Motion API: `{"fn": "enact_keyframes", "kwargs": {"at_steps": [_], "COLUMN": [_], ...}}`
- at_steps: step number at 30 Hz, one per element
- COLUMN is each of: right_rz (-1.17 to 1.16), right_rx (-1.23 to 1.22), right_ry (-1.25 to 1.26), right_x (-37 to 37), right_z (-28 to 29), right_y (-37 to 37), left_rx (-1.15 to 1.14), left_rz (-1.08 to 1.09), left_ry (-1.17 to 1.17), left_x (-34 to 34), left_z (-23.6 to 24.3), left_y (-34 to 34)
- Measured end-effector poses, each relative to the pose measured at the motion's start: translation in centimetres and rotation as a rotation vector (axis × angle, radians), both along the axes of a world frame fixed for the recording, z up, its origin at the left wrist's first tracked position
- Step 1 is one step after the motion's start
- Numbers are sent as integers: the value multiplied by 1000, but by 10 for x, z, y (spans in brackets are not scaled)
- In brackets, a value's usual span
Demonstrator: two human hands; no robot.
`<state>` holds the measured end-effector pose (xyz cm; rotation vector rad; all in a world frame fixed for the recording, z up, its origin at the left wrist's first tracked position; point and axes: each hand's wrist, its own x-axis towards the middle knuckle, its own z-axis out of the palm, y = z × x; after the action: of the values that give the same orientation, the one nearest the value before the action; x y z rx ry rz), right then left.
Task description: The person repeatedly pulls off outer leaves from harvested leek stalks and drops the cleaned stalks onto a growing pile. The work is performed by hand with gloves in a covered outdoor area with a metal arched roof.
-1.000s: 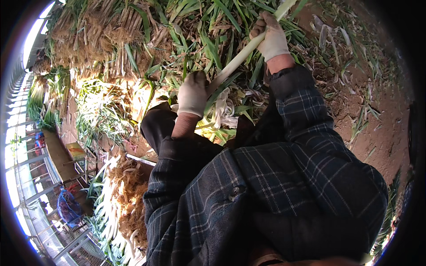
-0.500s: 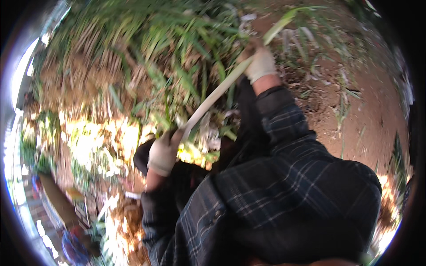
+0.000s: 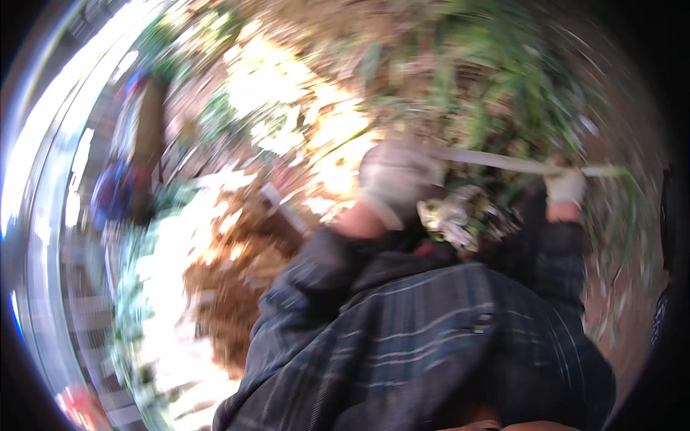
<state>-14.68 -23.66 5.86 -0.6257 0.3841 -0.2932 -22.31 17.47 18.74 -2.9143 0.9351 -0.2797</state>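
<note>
My left hand (image 3: 399, 183), in a pale glove and blurred by motion, is closed on the lower end of a long white leek (image 3: 496, 159). My right hand (image 3: 564, 185), gloved too, grips the stalk toward its green leafy end at the right. The leek lies nearly level between them, over pale peeled leaves (image 3: 460, 219) by my dark-clad legs. Left of my left arm is a pile of leeks (image 3: 226, 266) with brown roots and white stems, smeared in the frame.
Blurred heaps of leeks and green leaves (image 3: 453, 65) spread ahead. Brown soil with scattered leaves (image 3: 611, 273) is at the right. At the far left are a wooden plank (image 3: 147, 122), a blue bag (image 3: 115, 194) and a bright plastic-sheeted wall (image 3: 47, 215).
The view has swung toward the root pile on the left. The leek, still in both hands, has turned from a steep diagonal to nearly level, and my left hand appears higher and farther right.
</note>
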Motion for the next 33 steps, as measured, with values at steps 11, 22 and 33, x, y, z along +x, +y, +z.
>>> {"fn": "enact_keyframes", "kwargs": {"at_steps": [11, 22, 33], "right_rz": [1151, 1029, 602], "right_rx": [-1380, -706, -779], "right_ry": [-896, -10, 733], "right_x": [-35, 61, 25], "right_z": [160, -12, -216], "right_y": [251, 159, 65], "left_rx": [-1620, -443, -1702], "left_rz": [1071, 2310, 687], "left_ry": [-309, -295, 396], "left_x": [-64, -176, 181], "left_z": [-40, -59, -93], "left_y": [180, 436, 24]}}
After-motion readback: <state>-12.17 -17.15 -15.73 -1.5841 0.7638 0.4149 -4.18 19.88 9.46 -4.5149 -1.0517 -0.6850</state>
